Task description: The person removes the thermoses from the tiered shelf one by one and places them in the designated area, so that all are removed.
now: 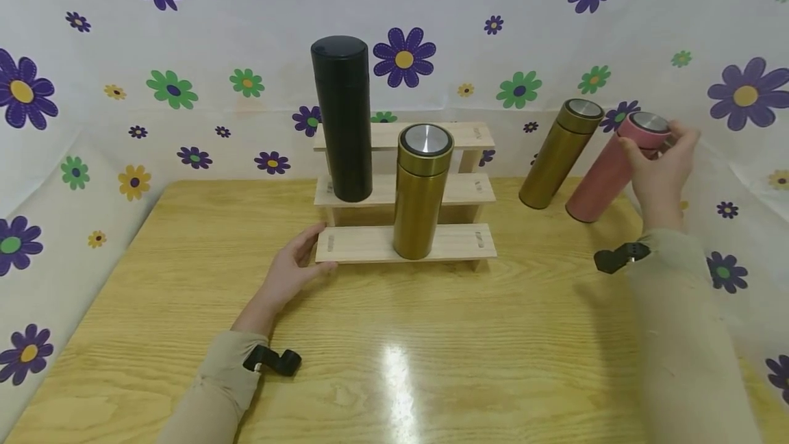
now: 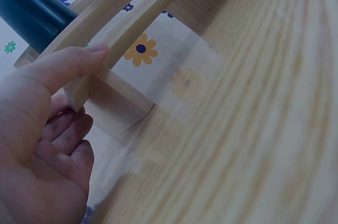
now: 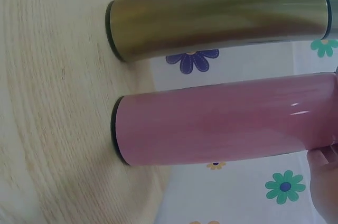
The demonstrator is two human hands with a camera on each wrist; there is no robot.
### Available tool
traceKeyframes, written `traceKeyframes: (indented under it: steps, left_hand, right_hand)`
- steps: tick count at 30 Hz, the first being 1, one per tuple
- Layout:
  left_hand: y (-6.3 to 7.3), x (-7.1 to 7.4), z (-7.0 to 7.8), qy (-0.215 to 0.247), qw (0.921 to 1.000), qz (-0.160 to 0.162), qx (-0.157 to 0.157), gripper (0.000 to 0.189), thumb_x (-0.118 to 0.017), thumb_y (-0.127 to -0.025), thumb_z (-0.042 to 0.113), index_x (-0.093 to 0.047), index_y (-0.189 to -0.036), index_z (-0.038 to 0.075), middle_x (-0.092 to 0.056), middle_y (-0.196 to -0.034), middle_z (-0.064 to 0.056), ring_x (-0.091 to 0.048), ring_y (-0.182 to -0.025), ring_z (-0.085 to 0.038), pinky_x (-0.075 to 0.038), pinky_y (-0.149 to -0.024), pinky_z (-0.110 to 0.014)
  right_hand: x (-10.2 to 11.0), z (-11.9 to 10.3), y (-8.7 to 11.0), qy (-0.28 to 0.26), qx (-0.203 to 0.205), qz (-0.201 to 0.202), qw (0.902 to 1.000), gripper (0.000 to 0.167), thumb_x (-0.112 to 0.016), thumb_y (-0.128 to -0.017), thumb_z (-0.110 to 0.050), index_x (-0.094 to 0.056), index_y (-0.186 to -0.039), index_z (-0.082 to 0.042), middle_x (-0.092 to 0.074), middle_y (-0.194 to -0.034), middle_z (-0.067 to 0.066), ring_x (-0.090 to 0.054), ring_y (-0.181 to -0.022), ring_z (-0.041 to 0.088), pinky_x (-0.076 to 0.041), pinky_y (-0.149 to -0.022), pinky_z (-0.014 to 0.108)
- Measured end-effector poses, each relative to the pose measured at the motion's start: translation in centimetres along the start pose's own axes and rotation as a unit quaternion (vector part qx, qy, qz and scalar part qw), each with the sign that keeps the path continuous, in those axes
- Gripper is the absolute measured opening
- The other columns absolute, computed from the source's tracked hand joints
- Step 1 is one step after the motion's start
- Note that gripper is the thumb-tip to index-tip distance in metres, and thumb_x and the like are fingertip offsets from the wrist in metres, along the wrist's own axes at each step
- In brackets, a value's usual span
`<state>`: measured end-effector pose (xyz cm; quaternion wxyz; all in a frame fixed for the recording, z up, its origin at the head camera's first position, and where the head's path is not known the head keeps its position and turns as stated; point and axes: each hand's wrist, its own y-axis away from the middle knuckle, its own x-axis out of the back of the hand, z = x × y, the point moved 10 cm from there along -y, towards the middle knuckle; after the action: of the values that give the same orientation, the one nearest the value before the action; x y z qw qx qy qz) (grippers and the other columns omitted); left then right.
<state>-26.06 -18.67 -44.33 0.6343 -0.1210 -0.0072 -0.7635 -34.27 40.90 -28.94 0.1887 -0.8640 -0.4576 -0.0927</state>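
At the back right, my right hand (image 1: pixel 666 159) grips a pink thermos (image 1: pixel 600 180) around its top, just below the silver lid. The right wrist view shows the pink thermos (image 3: pixel 222 121) standing beside a gold thermos (image 3: pixel 222 18), with a narrow gap between them. My left hand (image 1: pixel 290 269) holds the left end of the lowest board of a three-step wooden rack (image 1: pixel 360 244). In the left wrist view its thumb lies along the front edge of the board and the fingers bend around the end. A black thermos (image 1: pixel 342 122) stands on the middle step, another gold thermos (image 1: pixel 422 204) on the lowest.
The rack stands near the back of a wood-grain table (image 1: pixel 345 334). A white cloth with printed flowers (image 1: pixel 246 33) hangs behind the table and along its sides. The second gold thermos (image 1: pixel 557 159) stands near the back edge, left of the pink one.
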Motion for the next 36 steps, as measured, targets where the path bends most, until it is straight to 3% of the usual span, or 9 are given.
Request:
traceKeyframes:
  steps: [8, 13, 20, 22, 25, 27, 29, 33, 36]
  left_hand:
    - [0.1, -0.3, 0.9, 0.018, 0.9998, 0.0, -0.005, 0.075, -0.076, -0.081, 0.004, -0.037, -0.145, 0.0, -0.034, -0.15, -0.015, -0.026, -0.14, -0.024, -0.019, -0.115, -0.035]
    - [-0.1, -0.5, 0.2, 0.019, 0.9998, -0.004, -0.005, 0.076, -0.076, -0.081, 0.005, -0.036, -0.145, 0.001, -0.034, -0.151, -0.014, -0.026, -0.14, -0.023, -0.019, -0.115, -0.034]
    - [0.1, -0.6, -0.3, 0.029, 0.9995, -0.004, -0.005, 0.077, -0.075, -0.08, 0.0, -0.034, -0.146, -0.001, -0.031, -0.151, -0.016, -0.024, -0.14, -0.026, -0.018, -0.115, -0.036]
    - [0.1, -0.6, -0.2, 0.032, 0.9995, -0.004, -0.005, 0.078, -0.075, -0.08, -0.001, -0.034, -0.146, -0.002, -0.031, -0.151, -0.016, -0.024, -0.14, -0.025, -0.018, -0.116, -0.035]
    - [0.2, -0.5, 0.0, 0.029, 0.9996, -0.004, -0.003, 0.078, -0.076, -0.08, 0.001, -0.034, -0.146, -0.002, -0.032, -0.151, -0.015, -0.025, -0.14, -0.023, -0.018, -0.115, -0.033]
    - [0.2, -0.4, 0.1, 0.025, 0.9997, -0.003, -0.002, 0.078, -0.077, -0.08, 0.003, -0.035, -0.145, -0.001, -0.033, -0.151, -0.014, -0.025, -0.14, -0.022, -0.019, -0.115, -0.032]
    - [0.2, -0.4, 0.2, 0.023, 0.9997, -0.003, -0.002, 0.078, -0.077, -0.08, 0.004, -0.035, -0.145, 0.0, -0.033, -0.151, -0.013, -0.026, -0.14, -0.022, -0.019, -0.115, -0.032]
    - [0.1, -0.3, 0.2, 0.026, 0.9996, -0.004, -0.003, 0.078, -0.076, -0.08, 0.003, -0.034, -0.146, -0.001, -0.031, -0.152, -0.015, -0.024, -0.14, -0.025, -0.018, -0.116, -0.035]
    - [0.1, -0.1, 0.2, 0.029, 0.9996, -0.002, -0.003, 0.079, -0.076, -0.08, 0.001, -0.033, -0.146, -0.002, -0.031, -0.152, -0.016, -0.024, -0.141, -0.025, -0.017, -0.116, -0.036]
  right_hand:
    - [0.4, 0.0, -0.1, -0.003, -0.003, 0.004, 1.0, 0.076, -0.071, -0.084, -0.03, -0.022, -0.143, -0.024, -0.033, -0.143, -0.001, -0.038, -0.128, 0.011, -0.036, -0.104, 0.02]
    - [0.7, 0.1, 0.2, 0.021, -0.006, -0.002, 0.9998, 0.077, -0.069, -0.086, -0.033, -0.019, -0.143, -0.025, -0.031, -0.147, 0.0, -0.036, -0.13, 0.01, -0.034, -0.107, 0.021]
    - [1.8, -1.9, 1.2, 0.091, 0.006, 0.019, 0.9956, 0.077, -0.065, -0.086, -0.047, -0.021, -0.145, -0.023, -0.022, -0.151, -0.001, -0.017, -0.139, 0.012, -0.014, -0.114, 0.023]
    - [2.1, -3.6, 1.9, 0.078, 0.033, 0.042, 0.9955, 0.071, -0.064, -0.088, -0.045, -0.024, -0.144, -0.024, -0.022, -0.149, -0.006, -0.016, -0.138, 0.009, -0.013, -0.112, 0.019]
    - [1.7, -7.4, 3.7, 0.034, 0.135, 0.079, 0.9871, 0.059, -0.064, -0.089, -0.037, -0.036, -0.138, -0.018, -0.031, -0.142, -0.006, -0.025, -0.132, 0.007, -0.018, -0.109, 0.017]
    - [0.6, -9.9, 5.5, 0.009, 0.201, 0.073, 0.9768, 0.053, -0.064, -0.089, -0.035, -0.042, -0.134, -0.014, -0.037, -0.138, -0.006, -0.031, -0.129, 0.006, -0.021, -0.109, 0.018]
    - [-1.1, -12.0, 7.3, -0.007, 0.252, 0.044, 0.9666, 0.049, -0.064, -0.09, -0.034, -0.048, -0.13, -0.01, -0.041, -0.137, -0.003, -0.035, -0.127, 0.008, -0.024, -0.11, 0.02]
    - [-5.3, -14.9, 10.9, -0.025, 0.292, -0.054, 0.9547, 0.042, -0.062, -0.095, -0.023, -0.049, -0.13, -0.004, -0.04, -0.141, 0.003, -0.038, -0.128, 0.013, -0.03, -0.111, 0.026]
    - [-8.5, -16.9, 14.0, -0.044, 0.33, -0.127, 0.9344, 0.042, -0.061, -0.094, -0.012, -0.046, -0.131, 0.003, -0.04, -0.142, 0.011, -0.039, -0.13, 0.018, -0.032, -0.11, 0.031]
